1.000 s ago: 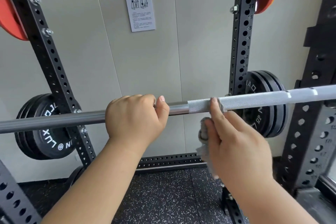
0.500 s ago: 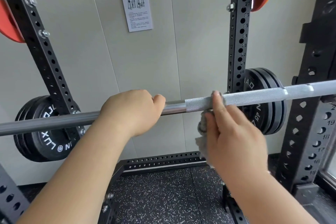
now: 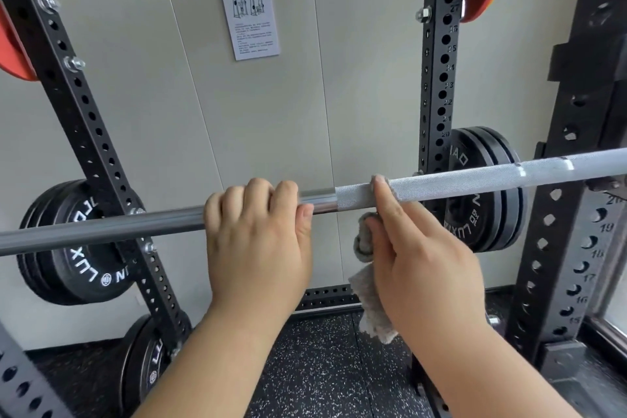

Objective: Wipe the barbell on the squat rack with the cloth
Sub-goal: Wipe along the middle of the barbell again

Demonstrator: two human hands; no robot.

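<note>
Nearest the camera, the right hand (image 3: 424,265) held the grey cloth (image 3: 371,302). Its lower fingers were curled round a bunched wad, a loose tail hung below the palm, and the forefinger was stretched up to press a fold of cloth against the front of the barbell (image 3: 475,180). Just beside it, the left hand (image 3: 258,241) was wrapped over the bar from above, fingers curled over the top and thumb tucked under, closed firmly on the smooth section next to where the knurling begins.

The step in hand looked like wiping the knurled part, with the left hand steadying the bar. The next move likely called for sliding the cloth along the shaft toward the right, with more of the cloth wrapped round the bar so the far side was reached as well.

The barbell lay across the squat rack (image 3: 441,61) at about chest height. Its long axis ran left to right across the view, rising slightly to the right in the picture, probably level in fact. Beyond it hung black weight plates (image 3: 488,214) and, farthest, a wall notice (image 3: 249,17).
</note>
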